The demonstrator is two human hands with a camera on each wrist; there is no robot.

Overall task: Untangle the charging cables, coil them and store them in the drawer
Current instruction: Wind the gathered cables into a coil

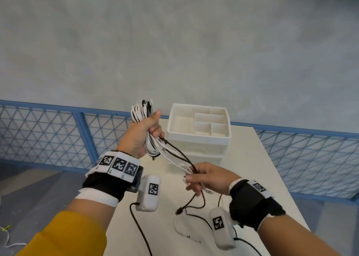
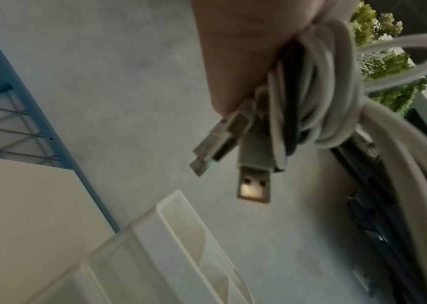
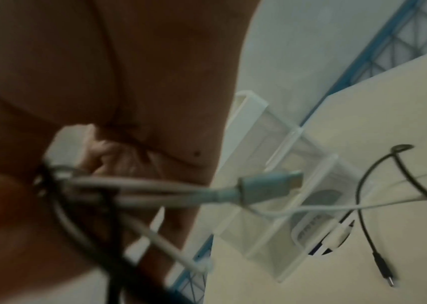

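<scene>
My left hand (image 1: pixel 149 127) is raised above the table and grips a coiled bundle of white and black cables (image 1: pixel 142 110). In the left wrist view the coil (image 2: pixel 319 98) shows below the palm, with a USB plug (image 2: pixel 254 181) hanging out. Several strands (image 1: pixel 174 154) run down from the coil to my right hand (image 1: pixel 196 178), which pinches them together. A white plug (image 3: pixel 269 187) sticks out past the right fingers. A black cable end (image 1: pixel 179 211) dangles below onto the table. The white drawer unit (image 1: pixel 198 137) stands behind the hands, its top tray divided into compartments.
The white table (image 1: pixel 262 178) carries the drawer unit near its far edge. A blue mesh fence (image 1: pixel 48 131) runs behind the table on both sides. A thin white cable (image 1: pixel 182 230) lies on the table in front. Grey floor shows to the left.
</scene>
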